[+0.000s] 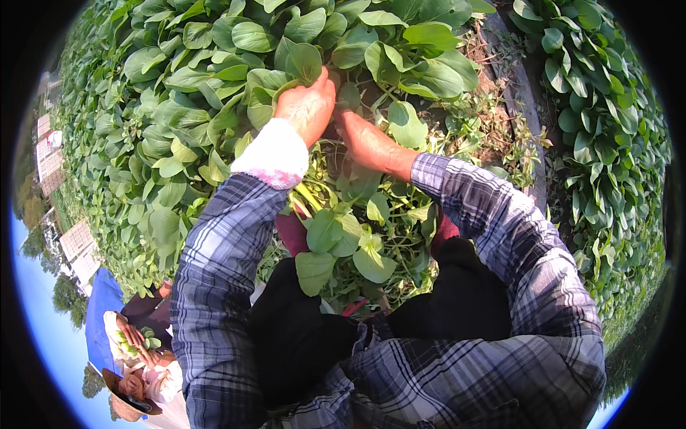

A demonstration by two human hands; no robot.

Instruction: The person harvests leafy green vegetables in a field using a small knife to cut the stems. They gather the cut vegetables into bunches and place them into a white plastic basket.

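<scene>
My left hand (pixel 309 103) is closed around a leafy green plant (pixel 303 63) at the edge of a dense bed; leaves hide part of its fingers. My right hand (pixel 367 139) reaches in low beside it. Its fingertips are hidden in shade near the plant bases, so its grip is unclear. A broad leaf (pixel 407 124) stands just beyond the right hand. Below both hands, cut or loose leafy greens (pixel 343 230) with pale stems lie between my legs. A white fluffy wristband (pixel 274 153) with pink marks covers my left wrist.
Leafy greens (pixel 177 107) fill the left and far side. A strip of dark sheeting (pixel 522 102) runs along the soil at right, with another crop row (pixel 589 107) beyond. At lower left, a person in a straw hat (pixel 128 405) holds greens (pixel 131 343) near a blue cover (pixel 104 316).
</scene>
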